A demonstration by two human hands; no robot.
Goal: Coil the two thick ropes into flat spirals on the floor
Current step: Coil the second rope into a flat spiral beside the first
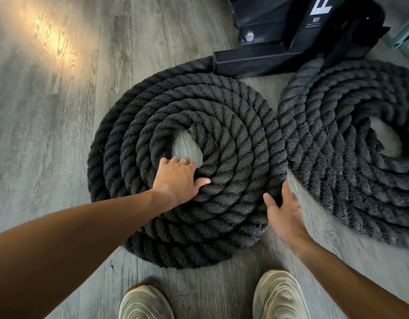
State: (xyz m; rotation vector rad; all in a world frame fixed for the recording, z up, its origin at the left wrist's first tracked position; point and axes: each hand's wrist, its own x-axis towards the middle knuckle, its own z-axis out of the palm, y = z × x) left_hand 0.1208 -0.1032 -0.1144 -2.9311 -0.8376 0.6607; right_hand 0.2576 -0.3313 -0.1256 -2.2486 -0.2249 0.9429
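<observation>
From the head camera, two thick black ropes are seen laid on a grey wood-look floor (49, 134). The left rope (222, 111) is wound into a flat spiral with a small patch of bare floor at its centre. The right rope (337, 146) is wound beside it, its turns looser and more oval, and the outer turns of the two coils are touching where they meet.

The left hand (178, 178) is rested on the inner turns of the left rope, its fingers hooked over the innermost turn at the edge of the central gap and its thumb spread flat on the rope; a ring (184, 160) is worn on one finger. The right hand (284, 210) is held with fingers relaxed and spread at the near right edge of the same coil, its fingertips at the outermost turn.

A black metal frame (279, 49) is set on the floor behind the coils, its foot touching or overlapping the far edge of the left rope. Two pale shoes (279, 295) are seen just below the coil. A warm patch of light (54, 40) is cast at upper left.
</observation>
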